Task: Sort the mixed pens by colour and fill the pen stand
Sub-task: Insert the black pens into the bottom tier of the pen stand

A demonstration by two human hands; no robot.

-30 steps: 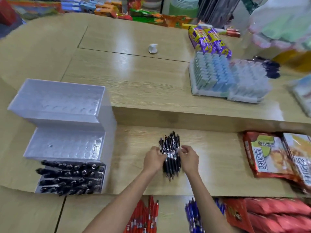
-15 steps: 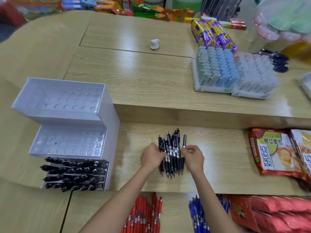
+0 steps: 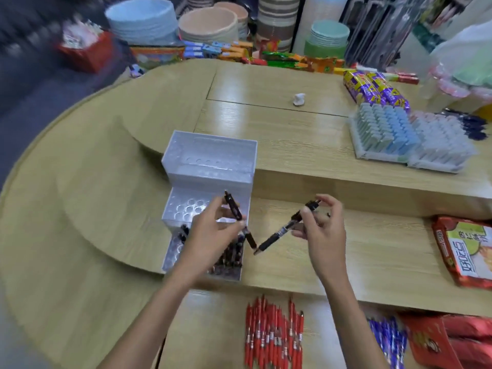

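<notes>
A white stepped pen stand (image 3: 210,161) sits on the lower wooden shelf. Its lowest tier holds several black pens (image 3: 229,258); the two upper tiers show bare holes. My left hand (image 3: 210,235) hovers over the stand's lower tiers, pinching one black pen (image 3: 235,211), tip down. My right hand (image 3: 323,230) is just right of the stand and grips another black pen (image 3: 282,231), slanted with its tip pointing down-left. A row of red pens (image 3: 274,336) and a bunch of blue pens (image 3: 388,339) lie on the near surface.
Trays of pale blue and pink erasers (image 3: 399,137) stand on the upper shelf at right, behind them purple packets (image 3: 372,87). A snack bag (image 3: 466,251) lies at right on the lower shelf, red packets (image 3: 452,339) below it. A small white object (image 3: 298,99) sits mid-table.
Both hands have lifted from the black pen bundle on the shelf; each now holds one black pen near the stand. The camera has swung, so the stand appears closer to centre.
</notes>
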